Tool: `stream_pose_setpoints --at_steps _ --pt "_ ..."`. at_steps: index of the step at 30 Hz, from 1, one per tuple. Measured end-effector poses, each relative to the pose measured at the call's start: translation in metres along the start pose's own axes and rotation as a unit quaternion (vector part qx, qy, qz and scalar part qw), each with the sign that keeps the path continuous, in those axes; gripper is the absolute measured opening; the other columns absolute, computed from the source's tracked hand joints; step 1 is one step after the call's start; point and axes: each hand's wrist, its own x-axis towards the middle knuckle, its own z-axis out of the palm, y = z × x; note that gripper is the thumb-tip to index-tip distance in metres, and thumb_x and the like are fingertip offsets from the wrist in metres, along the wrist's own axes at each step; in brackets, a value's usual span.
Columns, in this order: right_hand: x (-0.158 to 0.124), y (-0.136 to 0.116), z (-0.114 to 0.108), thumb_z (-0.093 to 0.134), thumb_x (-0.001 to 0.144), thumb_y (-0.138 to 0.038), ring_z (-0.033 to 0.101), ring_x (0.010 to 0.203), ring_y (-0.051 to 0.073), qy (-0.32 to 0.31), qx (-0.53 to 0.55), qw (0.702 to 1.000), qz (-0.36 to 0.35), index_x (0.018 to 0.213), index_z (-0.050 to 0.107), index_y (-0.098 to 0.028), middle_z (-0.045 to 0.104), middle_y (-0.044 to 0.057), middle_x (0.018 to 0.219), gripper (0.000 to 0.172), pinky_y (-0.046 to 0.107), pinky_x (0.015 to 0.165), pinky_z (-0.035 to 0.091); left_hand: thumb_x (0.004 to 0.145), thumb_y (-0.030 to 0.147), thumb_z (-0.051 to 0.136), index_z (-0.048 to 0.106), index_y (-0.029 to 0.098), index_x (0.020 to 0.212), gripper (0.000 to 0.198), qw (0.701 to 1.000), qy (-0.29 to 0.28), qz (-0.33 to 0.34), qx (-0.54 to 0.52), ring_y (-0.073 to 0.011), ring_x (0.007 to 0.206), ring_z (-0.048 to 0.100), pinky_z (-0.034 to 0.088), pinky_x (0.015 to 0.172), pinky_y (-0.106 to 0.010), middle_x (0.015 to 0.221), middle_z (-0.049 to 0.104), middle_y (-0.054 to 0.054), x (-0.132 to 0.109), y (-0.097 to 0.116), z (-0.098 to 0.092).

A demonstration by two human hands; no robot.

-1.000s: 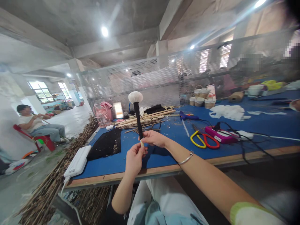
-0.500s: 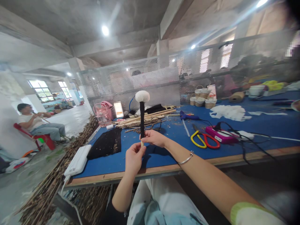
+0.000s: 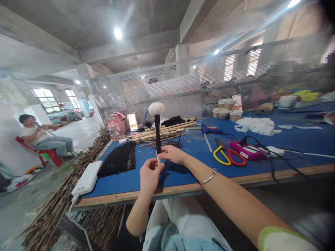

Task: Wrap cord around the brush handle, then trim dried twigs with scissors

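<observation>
Upright before me is a wooden stick (image 3: 157, 134) wrapped in black, topped by a round white padded head (image 3: 156, 109). Its pale bare lower end shows between my fingers. My left hand (image 3: 150, 175) pinches that end from below, over the table's front edge. Just above it, the fingers of my right hand (image 3: 171, 154) close on the lower part of the black wrapping. A piece of black cloth (image 3: 117, 160) lies flat on the table to the left. Scissors (image 3: 229, 156) with one yellow and one red handle lie right of my hands.
A blue glue gun (image 3: 210, 129), a purple power strip (image 3: 247, 151) with cables, and white material (image 3: 258, 125) lie on the blue table (image 3: 183, 179). Wooden sticks (image 3: 167, 129) are piled behind. A white power bank (image 3: 87, 177) sits at the left edge. A person (image 3: 43, 134) sits far left.
The white head and the black-wrapped stick have tilted slightly to the left. Both hands keep nearly the same place and grip.
</observation>
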Motion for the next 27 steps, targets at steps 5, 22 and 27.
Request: stream_pose_setpoints --at_steps 5,22,27 --pt "-0.003 -0.002 0.000 0.068 0.063 -0.040 0.027 0.041 0.002 -0.010 0.002 1.000 0.013 0.080 0.054 -0.011 0.048 -0.007 0.052 0.036 0.020 0.043 0.015 0.065 0.036 0.068 0.066 0.012 0.090 0.035 0.999 -0.026 -0.010 -0.026 -0.0113 0.061 0.054 0.043 0.058 -0.022 0.074 0.066 -0.005 0.000 0.001 0.000" --pt "0.002 0.001 -0.004 0.070 0.062 -0.039 0.022 0.041 0.002 0.028 -0.005 1.000 -0.013 0.075 0.052 -0.013 0.032 -0.011 0.047 0.033 0.021 0.043 0.015 0.057 0.036 0.073 0.068 0.012 0.074 0.030 0.996 -0.084 0.013 0.038 -0.0151 0.062 0.057 0.043 0.057 -0.025 0.072 0.066 -0.008 0.080 0.047 0.001" --pt "0.001 0.004 -0.004 0.066 0.065 -0.047 0.018 0.035 0.003 0.019 -0.007 0.999 0.025 0.079 0.051 -0.015 0.026 -0.013 0.042 0.038 0.021 0.037 0.010 0.055 0.033 0.074 0.068 0.012 0.081 0.034 0.992 -0.122 0.003 -0.036 -0.0107 0.053 0.053 0.040 0.051 -0.023 0.068 0.065 -0.004 0.090 0.041 0.006"
